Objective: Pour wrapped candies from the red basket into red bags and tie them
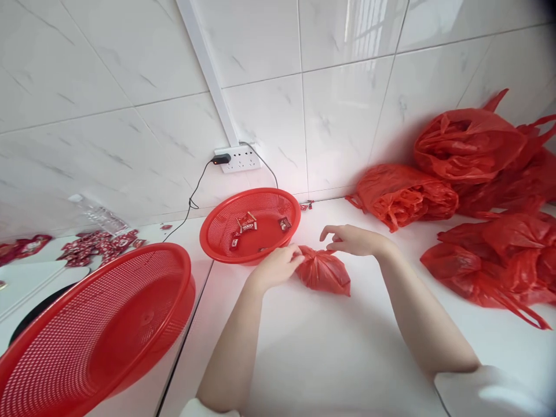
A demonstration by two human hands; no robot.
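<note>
A small red plastic bag [324, 273], filled and gathered at its top, rests on the white table before me. My left hand [280, 265] pinches the gathered plastic at the bag's upper left side. At the upper right, my right hand [351, 240] has its fingers bent, with the index finger raised. A short red strip of the bag shows under its lower fingers, which seem closed on it; their tips are partly hidden. What is inside the bag cannot be seen.
A red mesh basket [249, 255] behind my left hand holds several small wrapped packets [247, 222]. A larger red basket [143, 347] stands left, near more packets [87, 248] and a clear bottle [99, 215]. Red bags [471, 145] pile up right. A power strip [241, 159] hangs on the wall.
</note>
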